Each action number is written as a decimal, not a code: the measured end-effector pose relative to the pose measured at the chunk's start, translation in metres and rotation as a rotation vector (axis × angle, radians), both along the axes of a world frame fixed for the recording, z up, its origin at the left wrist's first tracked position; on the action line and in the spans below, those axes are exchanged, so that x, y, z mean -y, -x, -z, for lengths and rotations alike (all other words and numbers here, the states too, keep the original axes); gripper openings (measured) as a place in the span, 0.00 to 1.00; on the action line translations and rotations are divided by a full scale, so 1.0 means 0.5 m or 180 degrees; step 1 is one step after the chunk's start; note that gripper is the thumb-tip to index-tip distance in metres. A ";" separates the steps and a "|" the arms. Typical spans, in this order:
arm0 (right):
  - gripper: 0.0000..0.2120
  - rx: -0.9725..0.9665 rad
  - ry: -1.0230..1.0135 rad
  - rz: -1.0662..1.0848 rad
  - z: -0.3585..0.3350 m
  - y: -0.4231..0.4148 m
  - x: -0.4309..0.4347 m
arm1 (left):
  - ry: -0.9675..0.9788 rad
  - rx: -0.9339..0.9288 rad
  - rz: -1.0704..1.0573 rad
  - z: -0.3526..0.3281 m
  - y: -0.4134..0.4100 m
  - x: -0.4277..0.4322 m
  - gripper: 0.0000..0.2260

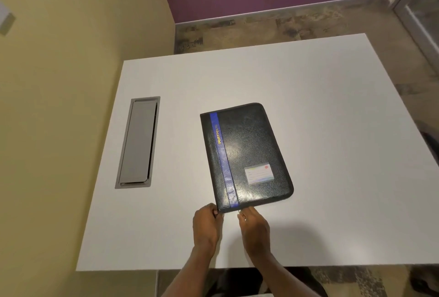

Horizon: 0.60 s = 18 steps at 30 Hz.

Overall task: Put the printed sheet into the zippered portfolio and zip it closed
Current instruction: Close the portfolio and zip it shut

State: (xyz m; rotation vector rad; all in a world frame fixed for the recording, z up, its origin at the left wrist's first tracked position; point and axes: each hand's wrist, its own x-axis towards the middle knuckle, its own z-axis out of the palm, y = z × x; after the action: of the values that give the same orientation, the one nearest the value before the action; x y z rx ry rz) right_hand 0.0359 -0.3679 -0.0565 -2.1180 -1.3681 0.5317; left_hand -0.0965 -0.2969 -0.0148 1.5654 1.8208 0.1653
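**Both hands reach forward, close together**

Two bare forearms extend forward and converge. The left hand (pixel 206 225) curls its fingers round the near corner of the portfolio (pixel 247 154). The right hand (pixel 255 226), just beside it but not touching, pinches the zipper pull (pixel 239 212) between its fingertips.

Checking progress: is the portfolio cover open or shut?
Shut: the portfolio lies flat, cover down. The right hand pinches the zipper pull; the left hand grips the near corner. Zipped fully: cannot tell.
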 end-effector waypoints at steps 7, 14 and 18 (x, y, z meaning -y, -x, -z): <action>0.09 -0.0412 0.0541 0.0322 -0.016 0.048 -0.011 | 0.0011 -0.0137 0.0224 -0.001 -0.016 0.011 0.05; 0.06 0.0060 0.0722 0.0550 -0.045 -0.007 -0.007 | -0.0046 -0.0233 0.0450 0.002 -0.013 0.006 0.01; 0.08 0.0725 0.0286 0.0665 -0.027 -0.060 0.010 | -0.0083 -0.0260 0.0496 0.003 -0.011 0.006 0.00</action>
State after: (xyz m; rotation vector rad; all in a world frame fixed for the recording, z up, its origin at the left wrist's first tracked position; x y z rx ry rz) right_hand 0.0657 -0.3728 -0.0432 -2.4209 -1.2391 0.2789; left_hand -0.0910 -0.2999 -0.0161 1.7473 1.7553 0.0533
